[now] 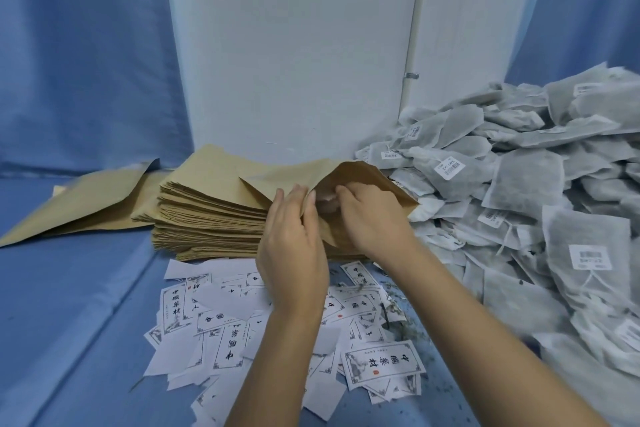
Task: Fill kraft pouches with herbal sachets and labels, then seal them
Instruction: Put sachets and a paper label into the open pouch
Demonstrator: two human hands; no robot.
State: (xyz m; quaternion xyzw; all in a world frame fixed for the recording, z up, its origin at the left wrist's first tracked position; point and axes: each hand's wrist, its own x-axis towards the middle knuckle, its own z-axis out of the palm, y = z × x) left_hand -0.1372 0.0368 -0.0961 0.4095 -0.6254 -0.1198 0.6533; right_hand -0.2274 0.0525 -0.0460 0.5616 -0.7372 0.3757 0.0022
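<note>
- Kraft pouch [349, 174], atop the pouch stack [207, 218], lies open; left hand [294, 243] pinches its lip.
- Right hand [370, 218] reaches inside, fingers curled; grip unclear.
- Filling likely underway; labels [381, 362] unused, sealing outstanding.

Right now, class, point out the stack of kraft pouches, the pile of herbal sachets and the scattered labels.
stack of kraft pouches [207, 222]: head view, layered front edges.
pile of herbal sachets [526, 184]: head view, a sachet mid-pile.
scattered labels [382, 362]: head view, printed face of a near label.
</note>
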